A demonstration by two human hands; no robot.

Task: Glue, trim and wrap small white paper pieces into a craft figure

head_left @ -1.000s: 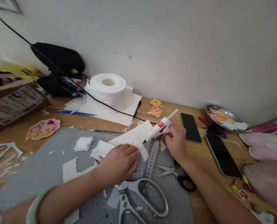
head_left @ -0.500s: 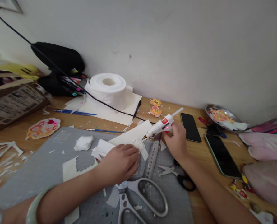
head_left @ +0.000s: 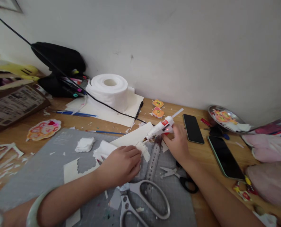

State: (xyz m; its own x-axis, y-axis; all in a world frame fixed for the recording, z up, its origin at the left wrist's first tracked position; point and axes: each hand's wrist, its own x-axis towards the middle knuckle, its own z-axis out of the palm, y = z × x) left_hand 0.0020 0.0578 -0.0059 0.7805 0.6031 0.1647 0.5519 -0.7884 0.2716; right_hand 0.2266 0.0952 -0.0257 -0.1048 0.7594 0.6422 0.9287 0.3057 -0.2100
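Observation:
My right hand (head_left: pixel 177 143) grips a white hot glue gun (head_left: pixel 159 127) with a red light on its side. Its nozzle points down-left, just above a small white paper piece (head_left: pixel 142 147). My left hand (head_left: pixel 121 164) is closed on that white piece and presses it onto the grey cutting mat (head_left: pixel 48 170). A glue stick pokes out of the back of the gun. The black cord (head_left: pixel 60 74) runs from the gun up to the far left.
Large silver scissors (head_left: pixel 140 200), a metal ruler (head_left: pixel 154 159) and small black-handled scissors (head_left: pixel 178 178) lie on the mat. Two phones (head_left: pixel 193 128) (head_left: pixel 225 156) lie right. A tissue roll (head_left: pixel 110 88), metal dish (head_left: pixel 225 118), cardboard box (head_left: pixel 12 102) and paper scraps surround the mat.
The glue gun's nozzle lifted off the white piece and tilted flatter, then shifted slightly back left. My left hand stayed on the piece.

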